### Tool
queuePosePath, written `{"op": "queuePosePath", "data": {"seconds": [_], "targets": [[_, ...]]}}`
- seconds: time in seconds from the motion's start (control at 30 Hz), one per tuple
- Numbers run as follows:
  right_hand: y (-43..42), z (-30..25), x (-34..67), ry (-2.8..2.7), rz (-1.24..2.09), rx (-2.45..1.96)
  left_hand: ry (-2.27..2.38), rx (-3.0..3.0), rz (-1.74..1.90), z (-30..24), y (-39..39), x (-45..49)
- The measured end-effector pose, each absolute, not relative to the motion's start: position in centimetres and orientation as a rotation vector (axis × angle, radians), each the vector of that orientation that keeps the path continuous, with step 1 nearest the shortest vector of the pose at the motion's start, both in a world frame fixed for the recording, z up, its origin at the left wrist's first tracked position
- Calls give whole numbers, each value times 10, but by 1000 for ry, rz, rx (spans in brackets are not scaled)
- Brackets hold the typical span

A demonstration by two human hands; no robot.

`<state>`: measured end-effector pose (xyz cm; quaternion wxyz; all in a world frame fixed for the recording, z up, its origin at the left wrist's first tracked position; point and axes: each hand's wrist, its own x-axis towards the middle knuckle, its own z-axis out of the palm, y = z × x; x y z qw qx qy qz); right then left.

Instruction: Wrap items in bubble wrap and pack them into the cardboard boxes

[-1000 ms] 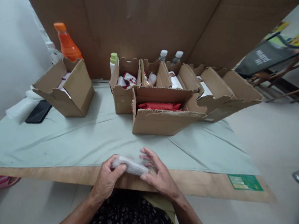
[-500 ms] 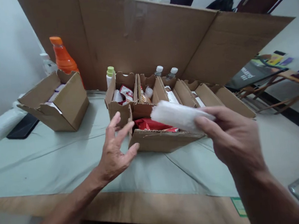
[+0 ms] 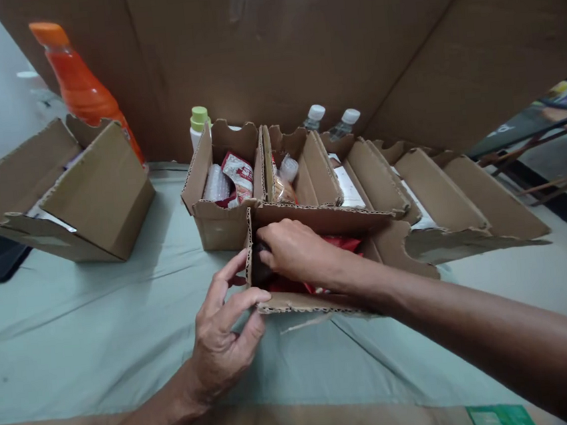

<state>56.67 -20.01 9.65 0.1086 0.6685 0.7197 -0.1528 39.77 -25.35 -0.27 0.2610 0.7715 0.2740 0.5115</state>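
Note:
My right hand (image 3: 292,248) is down inside the front cardboard box (image 3: 312,303), near its left end. Its fingers curl downward and whatever they hold is hidden, though something dark shows by the fingertips. Red packaging (image 3: 341,242) lies in the same box, partly covered by my right forearm. At the box's front left corner is my left hand (image 3: 227,325), gripping it with fingers against the left wall and front rim.
Behind stands a row of cardboard boxes, one with a red-and-white packet (image 3: 238,175) and a clear ribbed plastic item (image 3: 216,183). Another box (image 3: 106,196) and an orange bottle (image 3: 84,88) are at left. A tall cardboard panel (image 3: 298,51) closes the back.
My right hand has moved left and down into the front box; the white plastic-wrapped bundle it held is out of sight. My left hand has come onto the box corner. The view has moved closer.

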Motion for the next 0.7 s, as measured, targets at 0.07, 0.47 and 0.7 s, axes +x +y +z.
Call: {"op": "queuePosePath", "data": {"seconds": [0.07,0.47,0.7], "targets": [[-201,97,568,2134,-536,1976,731,2090,1378,-4,-253,397],[-224,93,570,2312,-609,1773,797,1808,1372,-29,-268,397],[-318,144,623,2647,-330,2411,810,1737,1367,-27,-266,388]]}}
